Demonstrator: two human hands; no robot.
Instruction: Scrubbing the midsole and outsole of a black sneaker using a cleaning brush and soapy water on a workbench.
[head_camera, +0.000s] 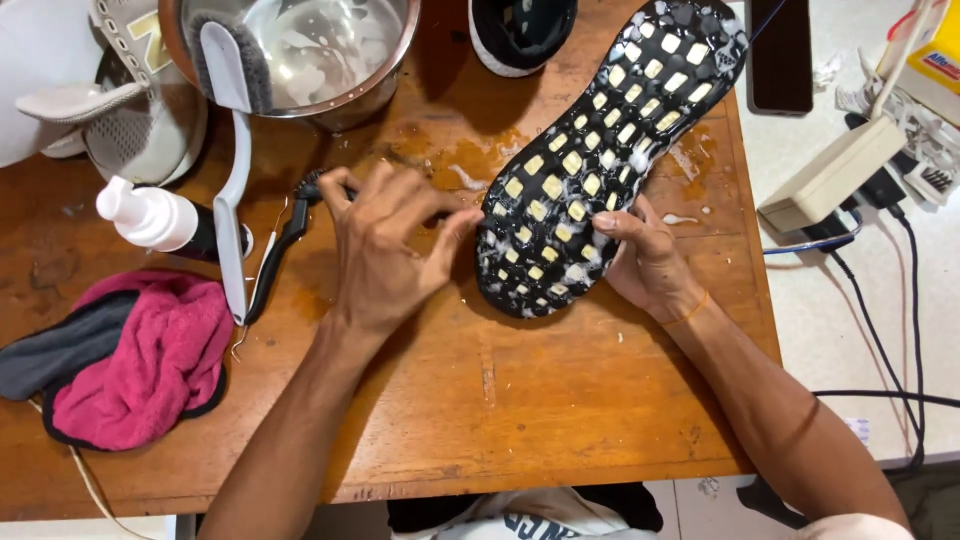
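I work at a worn orange-brown wooden worktop, wet and foamy across its upper middle, with a white surface just beside it on my right. My right hand grips the edge of a black sneaker turned sole up, its black grid sole showing pale yellow squares and flecked with suds; the shoe lies diagonally on the worktop, from the centre up toward the far right corner. My left hand is closed around a small dark brush, fingers curled, its thumb near the sole's lower end; only the brush's end shows past my fingers.

Behind my left hand stands a round steel bowl of soapy water, and a long white-handled brush with grey bristles leans in it, its handle reaching down onto the worktop. A thin black brush lies just beside that handle. Farther left is a white-capped dark pump bottle lying on its side, a beige mesh sneaker at the far left corner, and a pink towel over a grey cloth near the left edge. Another dark shoe with a white rim sits at the far edge. On the white surface rest a cream power strip with black cables and a dark phone.
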